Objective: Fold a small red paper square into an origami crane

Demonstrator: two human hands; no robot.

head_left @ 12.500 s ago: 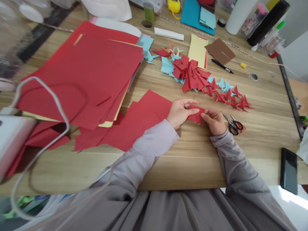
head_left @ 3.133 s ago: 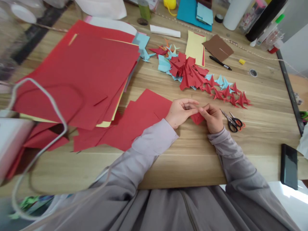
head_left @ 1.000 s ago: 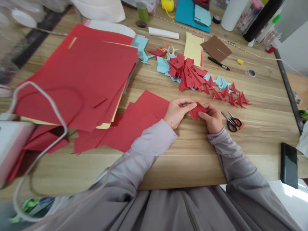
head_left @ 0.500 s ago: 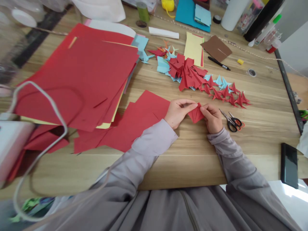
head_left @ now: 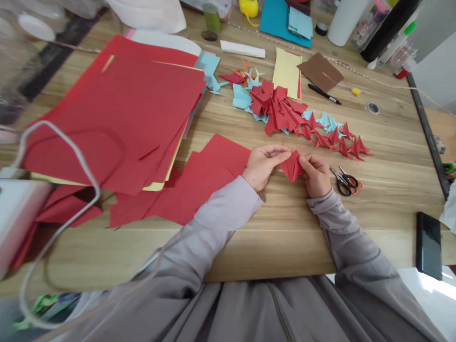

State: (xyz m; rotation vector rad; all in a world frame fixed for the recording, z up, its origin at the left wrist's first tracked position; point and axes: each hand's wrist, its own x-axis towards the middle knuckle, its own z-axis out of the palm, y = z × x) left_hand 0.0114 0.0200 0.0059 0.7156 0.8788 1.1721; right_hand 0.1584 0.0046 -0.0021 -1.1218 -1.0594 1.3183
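Observation:
Between my two hands a small folded red paper (head_left: 292,168) is held up, diamond-shaped with creases running to its lower point. My left hand (head_left: 262,164) pinches its left corner with thumb and fingers. On the opposite corner, my right hand (head_left: 315,175) is closed with thumb and forefinger. Red paper sheets (head_left: 223,161) lie under and beside my left wrist. Just right of my right hand rest scissors (head_left: 345,182) with black and orange handles. Beyond my hands sits a pile of folded red paper pieces (head_left: 276,107), with red and light blue origami cranes (head_left: 335,137) trailing right.
A large stack of red sheets (head_left: 121,114) fills the left side, with a white cable (head_left: 80,152) looping over it. Yellow paper (head_left: 285,71), a brown sheet (head_left: 318,71) and a black pen (head_left: 324,94) lie farther back. A phone (head_left: 428,244) overhangs the right front edge.
Both hands have shifted slightly apart, and the left thumb has slid toward the paper's left corner. More of the red paper's face and top point now shows.

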